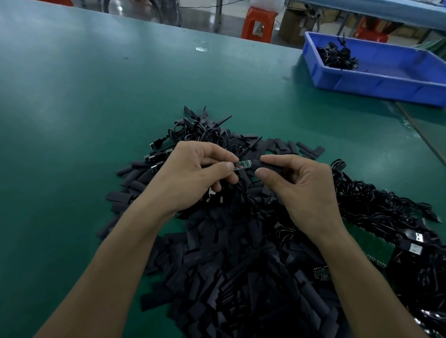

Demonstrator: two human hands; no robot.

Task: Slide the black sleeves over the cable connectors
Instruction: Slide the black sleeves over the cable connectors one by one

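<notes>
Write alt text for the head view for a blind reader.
The left hand pinches a small green circuit board while the right hand holds a black sleeve at its end, above a pile of sleeves on a green table.

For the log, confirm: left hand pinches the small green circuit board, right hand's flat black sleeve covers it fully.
Wrong: the head view shows the small green circuit board bare; the flat black sleeve in the right hand only reaches its tip. The left hand pinches it.
</notes>
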